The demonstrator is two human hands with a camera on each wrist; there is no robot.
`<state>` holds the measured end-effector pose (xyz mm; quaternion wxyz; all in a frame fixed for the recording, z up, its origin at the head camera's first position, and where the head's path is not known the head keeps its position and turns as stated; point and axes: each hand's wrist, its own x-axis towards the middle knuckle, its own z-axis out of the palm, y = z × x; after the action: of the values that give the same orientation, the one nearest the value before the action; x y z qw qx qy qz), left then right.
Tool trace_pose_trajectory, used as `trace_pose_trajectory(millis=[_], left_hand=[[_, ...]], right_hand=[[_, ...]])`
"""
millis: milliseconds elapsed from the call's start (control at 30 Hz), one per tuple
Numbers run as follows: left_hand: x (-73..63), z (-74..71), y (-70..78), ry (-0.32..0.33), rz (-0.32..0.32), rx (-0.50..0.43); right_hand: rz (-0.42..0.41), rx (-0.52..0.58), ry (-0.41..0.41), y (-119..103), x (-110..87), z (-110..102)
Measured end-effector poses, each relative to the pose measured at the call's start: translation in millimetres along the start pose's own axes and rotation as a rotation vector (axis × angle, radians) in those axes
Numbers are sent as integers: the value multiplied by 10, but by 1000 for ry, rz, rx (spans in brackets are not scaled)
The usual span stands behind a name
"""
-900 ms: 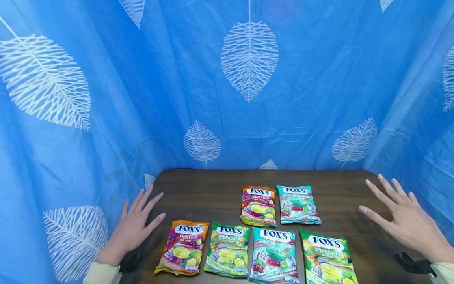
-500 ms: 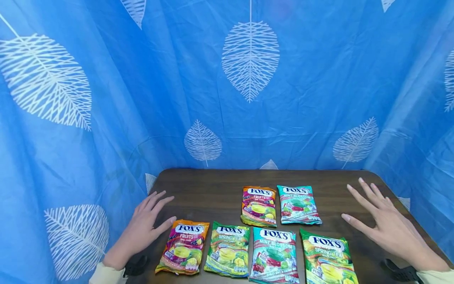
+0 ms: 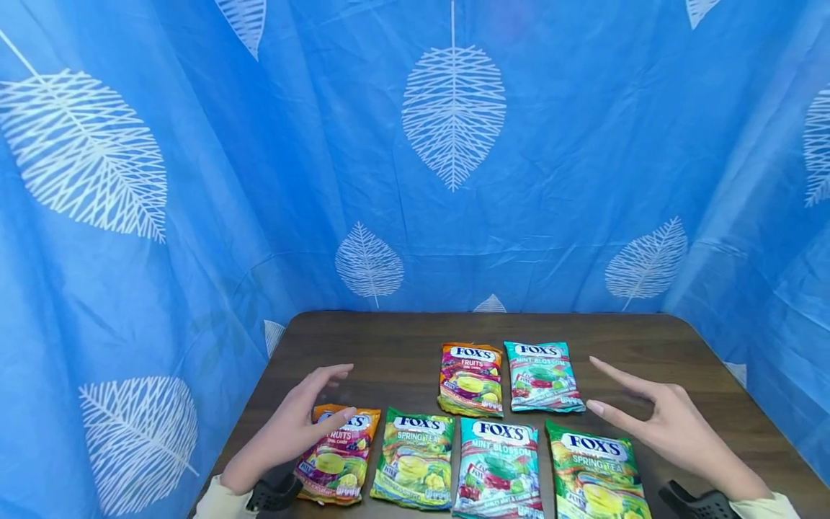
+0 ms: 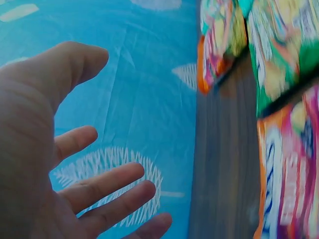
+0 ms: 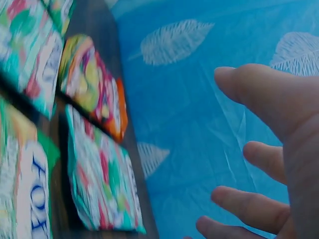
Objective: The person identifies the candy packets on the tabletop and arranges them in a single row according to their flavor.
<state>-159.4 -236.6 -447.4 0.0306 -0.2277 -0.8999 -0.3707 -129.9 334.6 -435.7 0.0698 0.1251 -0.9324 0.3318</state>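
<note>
My left hand (image 3: 298, 422) hovers over the upper left part of the front Fox's Fruits candy bag (image 3: 331, 468), covering some of its label. Its fingers are spread and hold nothing. On the other side my right hand (image 3: 674, 425) is in the air just right of the back Mint Blossom bag (image 3: 543, 378), above the right Spring Tea bag (image 3: 599, 472). Thumb and fingers are apart there, with nothing between them. A second Fruits bag (image 3: 470, 382) lies left of the back Mint Blossom bag. In the front row are another Spring Tea bag (image 3: 413, 461) and Mint Blossom bag (image 3: 498, 465).
The bags lie flat on a dark wooden table (image 3: 376, 339) with rounded far corners. A blue curtain (image 3: 558, 180) with white leaf prints hangs behind it and along both sides. Black bands (image 3: 275, 494) are worn on the wrists.
Both hands have moved inward from the table's sides, the left to the right and the right to the left. The candy bags have stayed in place.
</note>
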Motion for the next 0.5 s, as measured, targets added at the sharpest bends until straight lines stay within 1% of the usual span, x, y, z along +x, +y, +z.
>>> trace_pose_trajectory(millis=[167, 267, 367, 433, 500], left_hand=[[78, 104, 87, -74, -27, -110], [130, 178, 139, -105, -16, -158], [180, 259, 191, -134, -1, -218], [215, 319, 223, -152, 14, -256], [255, 381, 263, -166, 13, -286]], right_hand=[[44, 204, -12, -97, 37, 104], [72, 300, -21, -141, 71, 164], [87, 329, -21, -165, 122, 233], [96, 320, -9, -172, 162, 286], [113, 313, -2, -181, 202, 347]])
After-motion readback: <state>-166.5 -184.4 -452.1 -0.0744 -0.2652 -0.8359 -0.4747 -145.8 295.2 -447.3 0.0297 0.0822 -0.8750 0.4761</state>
